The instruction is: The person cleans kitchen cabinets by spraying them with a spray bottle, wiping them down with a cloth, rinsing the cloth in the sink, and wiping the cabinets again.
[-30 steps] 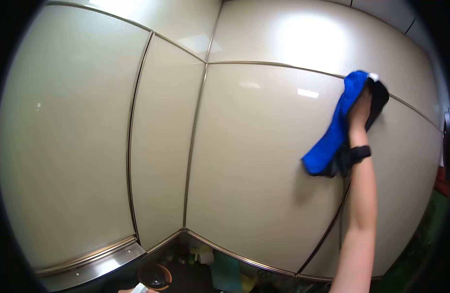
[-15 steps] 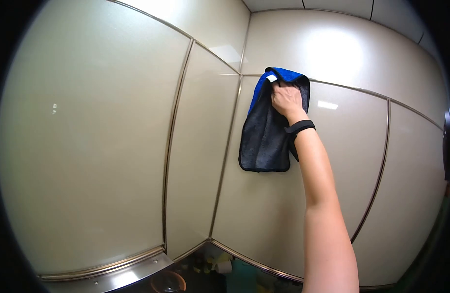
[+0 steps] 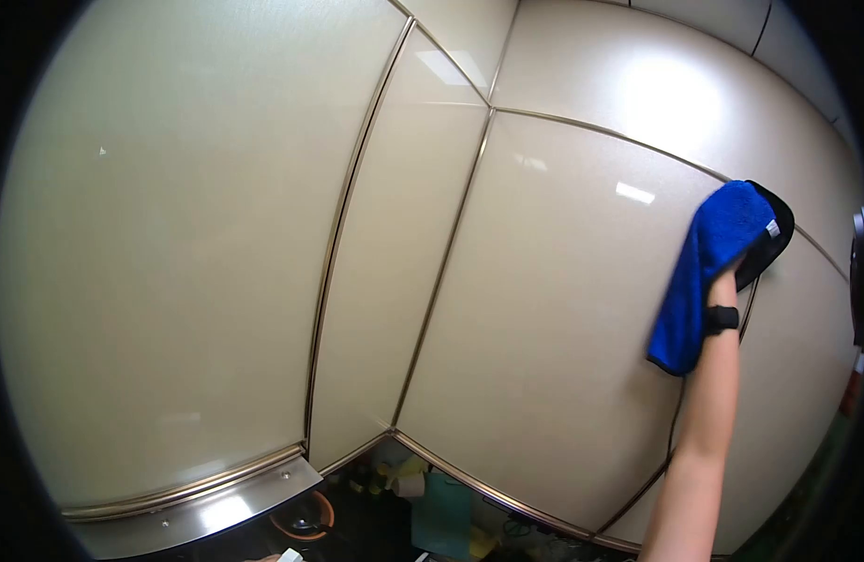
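The right hand (image 3: 735,272) was mostly covered by a blue-and-black cloth (image 3: 722,234), high on the far panel (image 3: 563,281) toward the right; whether its fingers gripped I could not tell. Left-hand fingers (image 3: 262,559) barely showed at the near edge, their state unclear. The work seemed unfinished; the even sheen did not show which parts were done or left.

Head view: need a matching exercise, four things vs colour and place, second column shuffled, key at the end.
1. cloth
2. wristband
3. flat sheet
4. metal ledge

A. pale blue-green, bottom of the view
B. silver, lower left
C. bright blue with black edging, right side
D. plain black, around the wrist

Pairs: 1-C, 2-D, 3-A, 4-B
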Tool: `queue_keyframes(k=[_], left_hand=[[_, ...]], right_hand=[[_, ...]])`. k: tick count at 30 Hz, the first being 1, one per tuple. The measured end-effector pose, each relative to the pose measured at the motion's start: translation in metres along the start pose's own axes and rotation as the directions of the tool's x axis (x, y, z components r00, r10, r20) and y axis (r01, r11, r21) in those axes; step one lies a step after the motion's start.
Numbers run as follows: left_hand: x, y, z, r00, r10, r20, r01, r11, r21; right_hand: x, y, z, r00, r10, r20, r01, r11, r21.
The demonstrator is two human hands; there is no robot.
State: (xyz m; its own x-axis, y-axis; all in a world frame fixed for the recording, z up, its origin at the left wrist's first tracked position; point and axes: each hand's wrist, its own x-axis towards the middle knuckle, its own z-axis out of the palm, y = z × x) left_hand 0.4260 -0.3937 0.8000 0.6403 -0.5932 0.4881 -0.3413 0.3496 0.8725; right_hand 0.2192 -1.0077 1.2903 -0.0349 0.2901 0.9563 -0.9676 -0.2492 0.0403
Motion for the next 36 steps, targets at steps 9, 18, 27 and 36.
queue_keyframes(k=[9, 18, 27, 36], left_hand=[[0.065, 0.018, 0.003, 0.992, 0.12, -0.032, -0.113, 0.978, 0.173], [0.091, 0.002, -0.005, 0.96, 0.266, -0.09, -0.219, 0.91, 0.353], [0.086, -0.002, -0.014, 0.992, 0.054, -0.114, -0.006, 0.922, 0.386], [0.089, 0.003, -0.005, 0.992, 0.047, -0.121, -0.01, 0.956, 0.295]], right_hand=[[0.025, -0.244, -0.056, 0.894, -0.434, 0.112, 0.387, 0.873, 0.295], [0.042, -0.362, -0.079, 0.801, -0.526, 0.286, 0.357, 0.803, 0.477], [-0.143, -0.365, -0.111, 0.81, -0.587, 0.008, 0.463, 0.647, 0.606], [-0.45, -0.263, -0.194, 0.522, -0.853, 0.0, 0.446, 0.273, 0.852]])
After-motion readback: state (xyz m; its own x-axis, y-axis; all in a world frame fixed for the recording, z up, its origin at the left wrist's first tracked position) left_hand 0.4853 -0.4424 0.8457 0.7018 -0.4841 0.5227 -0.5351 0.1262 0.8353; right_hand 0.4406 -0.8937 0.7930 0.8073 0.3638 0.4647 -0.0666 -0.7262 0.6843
